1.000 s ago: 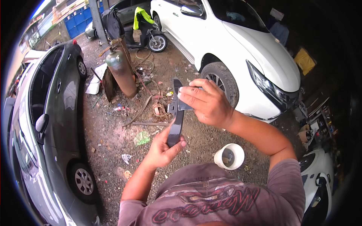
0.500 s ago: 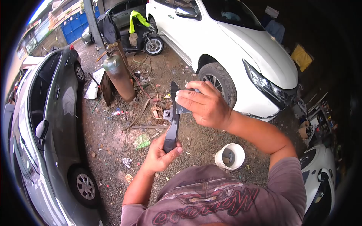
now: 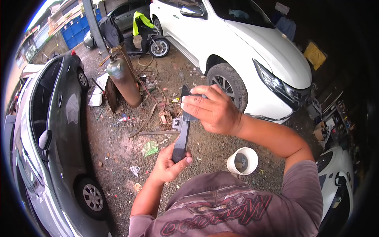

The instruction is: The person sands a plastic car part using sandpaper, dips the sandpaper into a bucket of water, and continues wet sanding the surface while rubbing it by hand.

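My left hand (image 3: pixel 169 164) is closed around the lower end of a long, slightly curved dark grey plastic part (image 3: pixel 181 142), shaped like a car door handle. The part stands nearly upright in front of me, and a small pale bracket (image 3: pixel 176 123) juts from its left side. My right hand (image 3: pixel 215 108) is closed over a dark sheet (image 3: pixel 188 116) that looks like sandpaper. Its fingers press this sheet against the upper part of the piece. Most of the sheet is hidden under those fingers.
A white bucket (image 3: pixel 242 161) stands on the gravel near my body. Ahead are a gas cylinder (image 3: pixel 124 83), hoses and scattered litter. A dark grey car (image 3: pixel 59 130) is at left, a white car (image 3: pixel 252 51) at right, and a scooter (image 3: pixel 152 45) behind.
My right fingers and the sheet have shifted slightly relative to the part, lying a bit lower across it. The part's top has tilted slightly right. Both hands keep their hold.
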The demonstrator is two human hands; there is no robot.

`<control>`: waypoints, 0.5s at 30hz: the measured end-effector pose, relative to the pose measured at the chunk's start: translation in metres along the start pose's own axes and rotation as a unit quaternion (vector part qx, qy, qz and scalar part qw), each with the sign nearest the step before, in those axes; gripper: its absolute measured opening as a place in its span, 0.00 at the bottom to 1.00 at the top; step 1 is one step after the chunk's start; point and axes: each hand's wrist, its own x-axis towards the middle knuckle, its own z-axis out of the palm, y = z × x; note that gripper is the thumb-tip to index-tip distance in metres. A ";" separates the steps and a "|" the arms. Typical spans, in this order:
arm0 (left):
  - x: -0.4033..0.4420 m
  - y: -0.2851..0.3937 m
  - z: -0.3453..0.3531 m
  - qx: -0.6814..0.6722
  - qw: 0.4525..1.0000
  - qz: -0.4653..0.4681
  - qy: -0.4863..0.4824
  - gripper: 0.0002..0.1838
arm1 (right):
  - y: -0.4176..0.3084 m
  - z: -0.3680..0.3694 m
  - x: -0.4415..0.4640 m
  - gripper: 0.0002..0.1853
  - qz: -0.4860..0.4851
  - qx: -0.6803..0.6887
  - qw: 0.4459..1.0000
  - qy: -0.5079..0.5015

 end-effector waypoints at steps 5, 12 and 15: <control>-0.003 -0.003 -0.001 0.032 0.999 0.032 -0.014 0.07 | -0.030 -0.003 -0.009 0.19 -0.068 0.108 0.992 0.025; -0.007 -0.013 -0.003 0.019 1.000 -0.011 0.013 0.08 | -0.030 0.006 -0.014 0.18 -0.089 0.072 0.993 0.028; -0.004 -0.005 -0.003 -0.002 1.000 0.018 0.001 0.08 | 0.008 0.010 -0.011 0.19 -0.009 -0.020 1.000 0.020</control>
